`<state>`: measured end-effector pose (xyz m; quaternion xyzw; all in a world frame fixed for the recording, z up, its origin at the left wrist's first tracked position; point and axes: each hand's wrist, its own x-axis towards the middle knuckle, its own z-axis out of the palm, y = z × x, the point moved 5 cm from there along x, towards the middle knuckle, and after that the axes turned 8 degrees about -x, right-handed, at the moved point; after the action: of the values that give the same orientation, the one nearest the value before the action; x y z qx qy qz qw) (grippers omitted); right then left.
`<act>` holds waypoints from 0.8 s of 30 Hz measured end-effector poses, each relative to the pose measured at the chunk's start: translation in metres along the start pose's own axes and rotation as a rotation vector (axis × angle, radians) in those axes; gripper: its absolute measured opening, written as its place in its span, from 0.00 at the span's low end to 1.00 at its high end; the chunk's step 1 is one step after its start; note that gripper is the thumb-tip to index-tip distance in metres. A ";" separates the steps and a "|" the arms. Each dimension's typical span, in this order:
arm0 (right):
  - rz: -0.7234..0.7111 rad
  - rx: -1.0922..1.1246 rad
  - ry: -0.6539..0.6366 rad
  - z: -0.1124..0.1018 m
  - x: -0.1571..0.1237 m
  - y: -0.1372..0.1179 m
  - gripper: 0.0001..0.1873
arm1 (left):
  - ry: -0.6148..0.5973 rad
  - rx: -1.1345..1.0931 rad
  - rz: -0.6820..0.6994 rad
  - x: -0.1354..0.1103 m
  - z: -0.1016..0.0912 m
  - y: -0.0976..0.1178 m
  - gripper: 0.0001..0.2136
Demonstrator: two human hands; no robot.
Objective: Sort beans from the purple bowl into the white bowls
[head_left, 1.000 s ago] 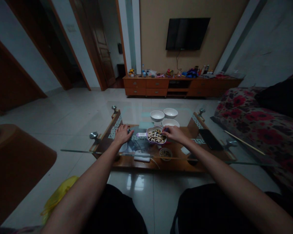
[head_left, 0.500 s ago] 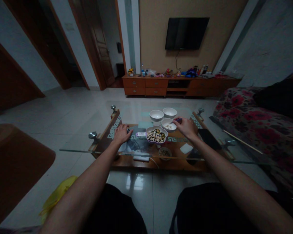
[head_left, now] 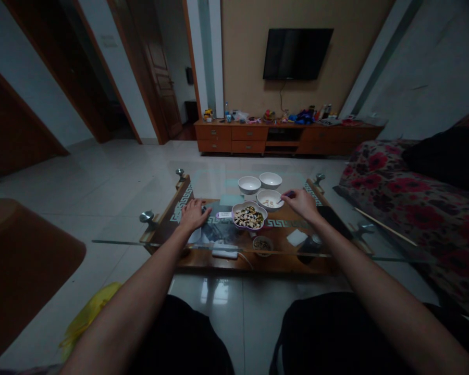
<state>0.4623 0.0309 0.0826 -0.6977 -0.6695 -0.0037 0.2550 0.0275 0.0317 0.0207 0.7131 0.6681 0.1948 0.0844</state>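
My right hand (head_left: pixel 301 202) pinches a slim utensil (head_left: pixel 287 195) with a dark purple handle; whether it is a spoon or tweezers I cannot tell. Its thin tip is at the right side of a white bowl (head_left: pixel 266 205) that has a few pale pieces inside. Left of and nearer than this bowl is a flower-shaped dish (head_left: pixel 249 215) with a purple rim and a labelled handle, filled with pale, dark and green-yellow pieces in separate areas. My left hand (head_left: pixel 193 213) lies flat on the glass table top, fingers spread, left of the dish.
Two more white bowls (head_left: pixel 249 185) stand behind on the glass table (head_left: pixel 160 237). Seen through the glass are a small bowl (head_left: pixel 262 245), a white power strip (head_left: pixel 224 252) and a white piece (head_left: pixel 297 238). A flowered sofa (head_left: pixel 406 208) is at right.
My right hand has drawn slightly to the right, taking the utensil's tip from over the bowl's inside toward its right rim. My left hand stays on the glass.
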 end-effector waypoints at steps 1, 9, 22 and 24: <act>0.009 0.035 0.015 -0.003 0.001 0.007 0.09 | 0.001 0.000 0.001 0.000 0.000 0.000 0.26; 0.133 0.364 0.006 -0.015 -0.003 0.037 0.16 | -0.001 0.008 0.002 0.000 -0.001 0.001 0.26; -0.157 0.344 -0.195 0.038 -0.026 -0.072 0.09 | -0.010 0.021 -0.003 0.000 -0.001 0.001 0.27; -0.118 0.291 -0.200 0.048 -0.026 -0.071 0.08 | -0.009 0.019 -0.002 0.000 -0.001 0.001 0.27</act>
<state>0.3770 0.0220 0.0564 -0.6098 -0.7247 0.1475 0.2849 0.0281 0.0316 0.0220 0.7140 0.6703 0.1854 0.0807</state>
